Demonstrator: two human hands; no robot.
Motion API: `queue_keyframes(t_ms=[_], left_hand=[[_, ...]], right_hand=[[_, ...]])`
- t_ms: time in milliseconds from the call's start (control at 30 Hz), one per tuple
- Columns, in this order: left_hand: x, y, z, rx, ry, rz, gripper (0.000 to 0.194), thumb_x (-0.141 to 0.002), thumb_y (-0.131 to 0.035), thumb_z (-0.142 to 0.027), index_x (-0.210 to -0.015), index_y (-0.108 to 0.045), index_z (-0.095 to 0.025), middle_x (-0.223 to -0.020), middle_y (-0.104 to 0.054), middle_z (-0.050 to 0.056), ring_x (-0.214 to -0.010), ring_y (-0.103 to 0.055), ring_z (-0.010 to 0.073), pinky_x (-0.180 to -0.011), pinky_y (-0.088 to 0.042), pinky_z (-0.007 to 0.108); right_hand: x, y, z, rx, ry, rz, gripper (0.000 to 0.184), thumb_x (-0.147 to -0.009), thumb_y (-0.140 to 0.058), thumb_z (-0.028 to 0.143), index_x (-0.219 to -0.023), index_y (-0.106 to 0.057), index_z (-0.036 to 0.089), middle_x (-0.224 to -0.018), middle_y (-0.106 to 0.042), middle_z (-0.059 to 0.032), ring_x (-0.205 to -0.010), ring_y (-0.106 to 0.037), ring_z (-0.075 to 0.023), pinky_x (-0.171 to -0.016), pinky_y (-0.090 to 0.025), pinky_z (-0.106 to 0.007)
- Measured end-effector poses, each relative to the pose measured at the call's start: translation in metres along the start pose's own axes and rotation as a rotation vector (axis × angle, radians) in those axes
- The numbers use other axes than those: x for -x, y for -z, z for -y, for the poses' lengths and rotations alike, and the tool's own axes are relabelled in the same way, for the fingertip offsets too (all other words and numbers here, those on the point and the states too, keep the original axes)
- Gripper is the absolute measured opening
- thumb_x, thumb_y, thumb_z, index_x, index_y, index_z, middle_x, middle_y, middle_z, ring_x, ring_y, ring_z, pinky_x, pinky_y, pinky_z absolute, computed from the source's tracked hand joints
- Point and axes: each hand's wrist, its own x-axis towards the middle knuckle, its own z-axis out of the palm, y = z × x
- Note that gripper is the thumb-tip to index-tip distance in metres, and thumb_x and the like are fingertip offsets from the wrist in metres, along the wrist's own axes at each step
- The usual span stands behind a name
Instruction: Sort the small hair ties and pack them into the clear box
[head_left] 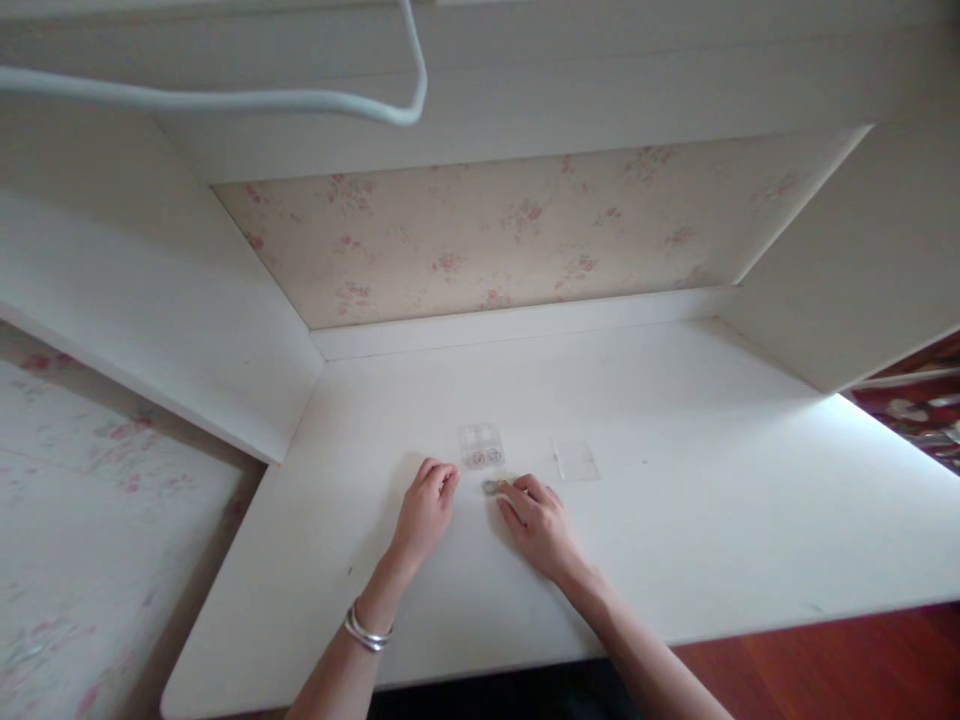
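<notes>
On the white table, my left hand (426, 512) has its fingers curled together; whatever they may hold is hidden. My right hand (540, 525) rests to the right of it, thumb and forefinger apart. Its forefinger touches a small group of greyish round pieces (491, 488) lying on the tabletop; their exact kind is too small to tell. Just beyond both hands sits a clear plastic compartment box (480, 434), with small round pieces (486, 457) in its two near compartments. A flat clear plastic lid (577, 460) lies apart from the box, further right.
White panels (165, 260) wall in the table (675, 520) at left and right, with a shelf edge overhead. A white cable or rod (300, 101) crosses the upper left. Flowered wallpaper (480, 240) covers the back; reddish floor (832, 660) shows at lower right.
</notes>
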Motion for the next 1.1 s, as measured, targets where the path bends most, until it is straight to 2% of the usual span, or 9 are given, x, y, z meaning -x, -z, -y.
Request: queue_keyframes(t_ms=[67,233,400,567,800,967,1100], left_hand=[[0.006,0.000,0.005,0.024,0.022,0.012,0.023,-0.092,-0.041,-0.031,-0.087,-0.059,-0.019,-0.088,-0.057,0.004,-0.081,-0.057,0.0147,-0.074,-0.047,0.027],[0.012,0.000,0.009,0.056,0.059,0.039,0.023,-0.092,-0.041,-0.032,-0.087,-0.060,-0.019,-0.088,-0.057,0.004,-0.079,-0.057,0.0139,-0.072,-0.046,0.026],[0.012,0.001,0.011,0.034,0.074,0.033,0.023,-0.092,-0.041,-0.032,-0.087,-0.060,-0.020,-0.090,-0.058,0.003,-0.079,-0.058,0.0139,-0.073,-0.046,0.025],[0.013,0.001,0.013,0.032,0.079,0.018,0.022,-0.092,-0.041,-0.031,-0.089,-0.060,-0.020,-0.091,-0.059,0.003,-0.081,-0.058,0.0140,-0.074,-0.046,0.025],[0.016,0.000,0.013,0.043,0.097,0.004,0.024,-0.093,-0.039,-0.032,-0.091,-0.060,-0.021,-0.093,-0.058,0.003,-0.081,-0.058,0.0134,-0.073,-0.046,0.024],[0.018,0.002,0.009,0.004,0.092,0.021,0.025,-0.093,-0.038,-0.032,-0.090,-0.060,-0.021,-0.091,-0.058,0.003,-0.077,-0.058,0.0131,-0.070,-0.045,0.024],[0.017,0.002,0.011,0.016,0.081,0.011,0.024,-0.093,-0.039,-0.031,-0.089,-0.060,-0.021,-0.090,-0.058,0.003,-0.076,-0.058,0.0131,-0.069,-0.045,0.024]], right_hand=[[-0.006,-0.002,0.008,0.086,0.026,0.039,0.021,-0.088,-0.049,0.025,-0.105,-0.063,0.024,-0.093,-0.058,-0.0043,-0.083,-0.054,-0.0166,-0.076,-0.040,-0.029],[-0.019,-0.007,0.015,0.210,0.012,0.064,0.019,-0.090,-0.048,0.026,-0.092,-0.066,0.024,-0.088,-0.058,-0.0039,-0.079,-0.052,-0.0161,-0.072,-0.036,-0.029],[-0.024,-0.010,0.015,0.253,0.018,0.118,0.022,-0.091,-0.046,0.024,-0.082,-0.066,0.022,-0.086,-0.058,-0.0034,-0.078,-0.052,-0.0153,-0.070,-0.034,-0.028],[-0.022,-0.015,0.021,0.254,0.059,0.155,0.020,-0.090,-0.047,0.020,-0.079,-0.063,0.021,-0.086,-0.058,-0.0030,-0.081,-0.052,-0.0159,-0.071,-0.035,-0.028],[-0.024,-0.010,0.024,0.115,0.046,0.076,0.021,-0.091,-0.045,0.021,-0.086,-0.065,0.022,-0.085,-0.058,-0.0037,-0.079,-0.052,-0.0151,-0.072,-0.039,-0.027],[-0.044,-0.001,0.013,0.040,0.000,-0.030,0.025,-0.092,-0.042,0.025,-0.089,-0.067,0.022,-0.088,-0.058,-0.0048,-0.082,-0.054,-0.0157,-0.074,-0.042,-0.028],[-0.060,-0.004,0.003,0.042,-0.062,-0.068,0.028,-0.091,-0.042,0.029,-0.086,-0.069,0.024,-0.087,-0.058,-0.0044,-0.078,-0.055,-0.0156,-0.071,-0.043,-0.028]])
